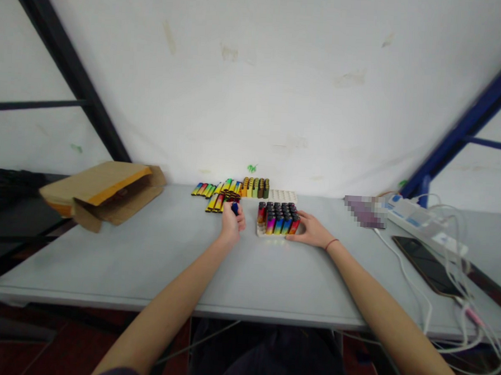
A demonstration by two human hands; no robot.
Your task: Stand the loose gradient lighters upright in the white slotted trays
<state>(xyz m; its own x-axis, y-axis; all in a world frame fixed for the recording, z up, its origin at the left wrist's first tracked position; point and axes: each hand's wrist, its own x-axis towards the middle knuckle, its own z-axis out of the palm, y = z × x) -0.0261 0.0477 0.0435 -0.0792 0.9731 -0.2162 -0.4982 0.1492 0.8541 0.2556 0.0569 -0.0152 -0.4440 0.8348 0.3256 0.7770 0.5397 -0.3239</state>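
**Steadying the near tray [268,235] with one hand, clutching a dark blue piece [235,208] with the other**

The step in hand looked to be handling lighter-like pieces at the tray. The left hand [233,223] was curled tight around the dark blue piece, beside the loose yellow pieces [215,202] on the far left. The right hand [313,231] grasped the tray's right end, thumb by its near rim. Upright pieces [279,221] stood in that tray, sockets showing at its near left corner. The next move seemed to call for a firm right hold and a careful left wrist.

Grey tabletop [179,256] ran from the hands to the near edge. The far tray [283,196] sat close to the wall [281,88], limiting reach. A cardboard box [108,183] bounded the left; white cables [401,267] and a phone [428,265] bounded the right.
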